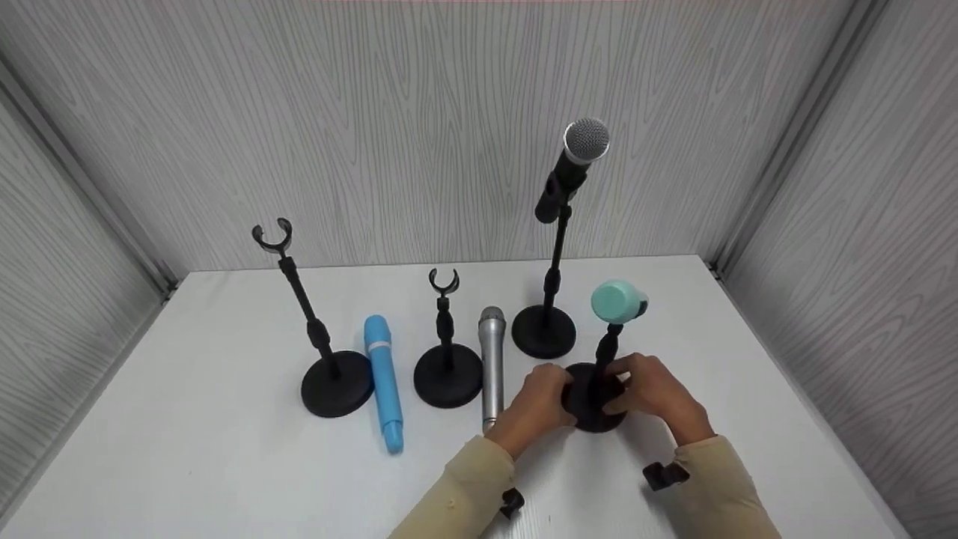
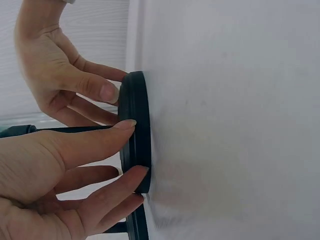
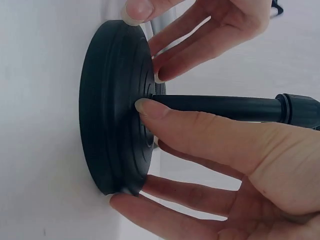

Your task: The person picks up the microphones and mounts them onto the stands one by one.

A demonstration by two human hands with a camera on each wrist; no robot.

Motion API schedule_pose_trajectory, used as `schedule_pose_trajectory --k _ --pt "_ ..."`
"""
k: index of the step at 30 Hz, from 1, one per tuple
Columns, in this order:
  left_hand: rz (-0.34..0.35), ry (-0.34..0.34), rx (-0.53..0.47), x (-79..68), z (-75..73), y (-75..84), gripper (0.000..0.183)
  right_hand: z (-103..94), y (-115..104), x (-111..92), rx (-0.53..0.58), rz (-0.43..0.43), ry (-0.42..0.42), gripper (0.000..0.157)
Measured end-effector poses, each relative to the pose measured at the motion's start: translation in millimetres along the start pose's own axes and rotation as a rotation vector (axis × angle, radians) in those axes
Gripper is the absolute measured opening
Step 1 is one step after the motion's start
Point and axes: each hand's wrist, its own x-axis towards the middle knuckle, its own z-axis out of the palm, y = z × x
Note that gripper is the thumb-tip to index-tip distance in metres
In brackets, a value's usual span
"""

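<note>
My left hand (image 1: 540, 397) and right hand (image 1: 658, 393) hold the round black base of a microphone stand (image 1: 593, 421) from its two sides. In the left wrist view, the left thumb and fingers grip the edge of the base (image 2: 136, 145). The right thumb presses the top of the base (image 3: 112, 115) beside the pole, with fingers at the rim, in the right wrist view. A mint-green microphone (image 1: 617, 302) sits atop this stand, its head facing me. Just left of my left hand, a silver microphone (image 1: 492, 359) lies on the table, its lower end close to my wrist.
Behind stands a taller stand (image 1: 544, 333) carrying a black microphone with a silver mesh head (image 1: 586, 141). Two stands with bare clips, a short one (image 1: 447, 378) and a tall one (image 1: 337, 385), are to the left. Between them lies a blue microphone (image 1: 384, 382). Grey panels (image 1: 374, 135) enclose the white table.
</note>
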Motion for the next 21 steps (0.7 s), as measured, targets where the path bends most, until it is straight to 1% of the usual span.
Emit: schedule_pose_trajectory --k 6,10,16,21 --pt "0.017 -0.029 -0.016 20.2 4.4 6.1 0.024 -13.0 14 1 0.017 0.036 -0.015 0.05" --pt "0.023 -0.039 -0.028 30.4 5.5 10.0 0.022 -20.5 20 1 0.044 0.055 -0.022 0.053" --pt "-0.026 -0.06 -0.057 42.9 9.0 16.6 0.018 -26.3 29 5 0.084 0.091 -0.031 0.052" --pt "-0.062 -0.037 -0.069 53.0 15.1 15.9 0.023 -31.2 37 14 0.057 0.094 -0.019 0.051"
